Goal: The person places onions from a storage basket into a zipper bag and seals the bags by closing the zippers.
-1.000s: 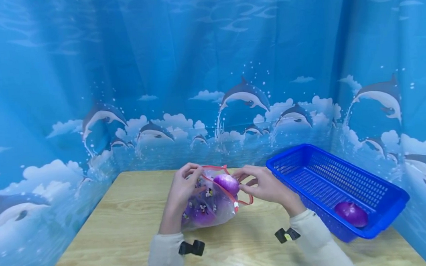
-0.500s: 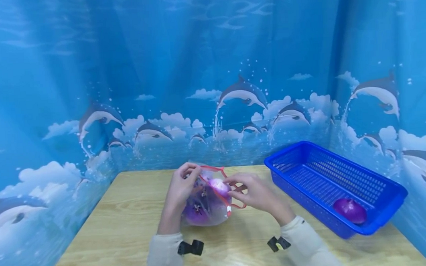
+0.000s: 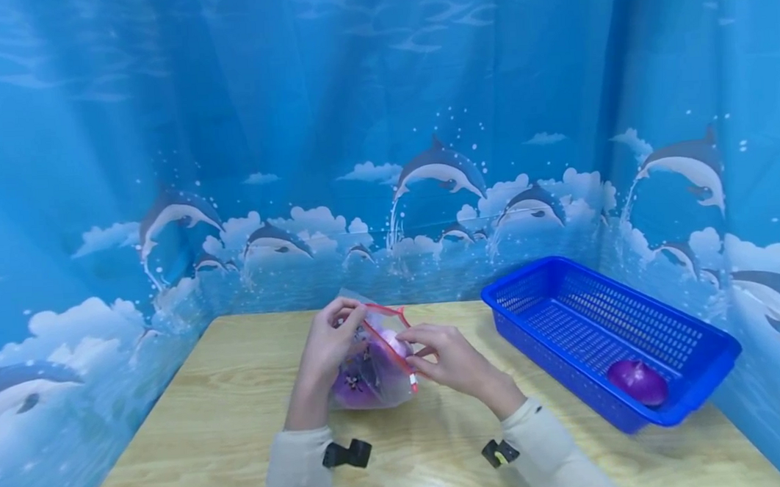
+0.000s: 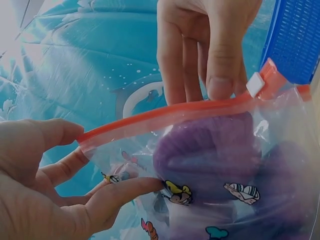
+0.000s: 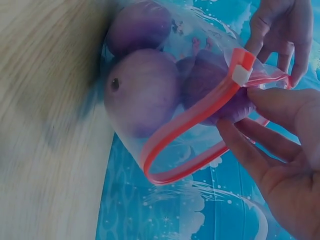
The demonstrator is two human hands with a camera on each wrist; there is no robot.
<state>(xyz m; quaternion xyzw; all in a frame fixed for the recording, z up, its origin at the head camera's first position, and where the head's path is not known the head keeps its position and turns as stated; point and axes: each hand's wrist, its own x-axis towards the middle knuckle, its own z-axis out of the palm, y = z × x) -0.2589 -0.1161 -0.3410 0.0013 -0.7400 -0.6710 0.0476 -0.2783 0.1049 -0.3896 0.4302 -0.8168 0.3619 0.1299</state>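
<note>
A clear zip bag (image 4: 165,112) with a red zip edge, white slider and cartoon prints stands at mid-table, bulging with purple onions (image 5: 142,92). My left hand (image 3: 326,339) pinches the bag's far-left rim between thumb and fingers, holding the mouth apart. An onion (image 5: 212,85) sits just inside that mouth, its shiny side showing through the plastic. My right hand (image 3: 452,358) reaches in over the red edge from the right and holds this onion with thumb and fingertips. The fingertips are partly hidden behind the edge in the left wrist view.
To the right stands a blue perforated plastic basket (image 3: 632,312), set at a slant, with one purple onion (image 3: 638,383) at its near end. The wooden table (image 3: 239,398) lies under everything. A blue dolphin-print curtain (image 3: 331,129) hangs behind and at both sides.
My right hand has moved left, carrying the onion from the bag's opening down into it. My left hand keeps its grip on the rim. The onion in the basket has stayed put.
</note>
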